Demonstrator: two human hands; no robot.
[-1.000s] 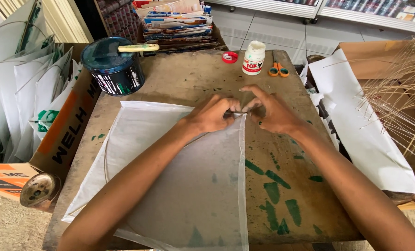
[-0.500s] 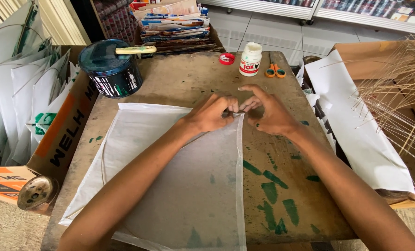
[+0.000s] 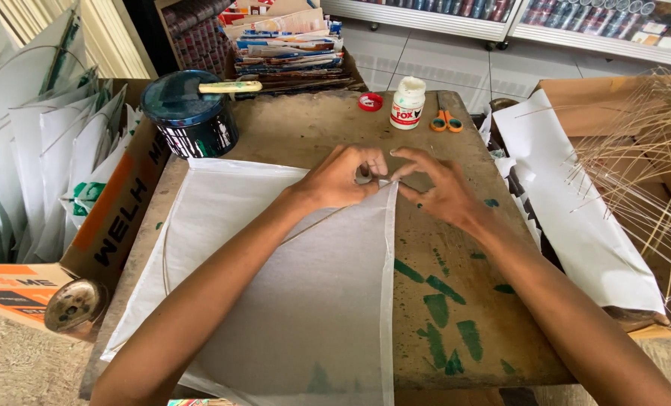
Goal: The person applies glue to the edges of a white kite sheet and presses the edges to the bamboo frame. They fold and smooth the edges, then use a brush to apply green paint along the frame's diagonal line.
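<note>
A white thin paper sheet [image 3: 290, 301] lies flat on a worn wooden board [image 3: 455, 256], with a thin curved stick running under it. My left hand [image 3: 339, 179] rests on the sheet's top right corner, fingers pinching there. My right hand [image 3: 437, 188] meets it from the right, fingertips pressing the same corner and its folded right edge. The corner itself is hidden under my fingers.
A dark round tin [image 3: 189, 113] with a brush across it stands at the back left. A white glue bottle [image 3: 408, 103], red cap [image 3: 371, 101] and orange scissors [image 3: 446, 120] sit at the back. White sheets [image 3: 576, 210] and thin sticks [image 3: 651, 158] lie right; finished paper pieces [image 3: 42, 150] left.
Both hands stayed at the sheet's top corner; the fingers shifted slightly as they work the corner. The view has tilted a little.
</note>
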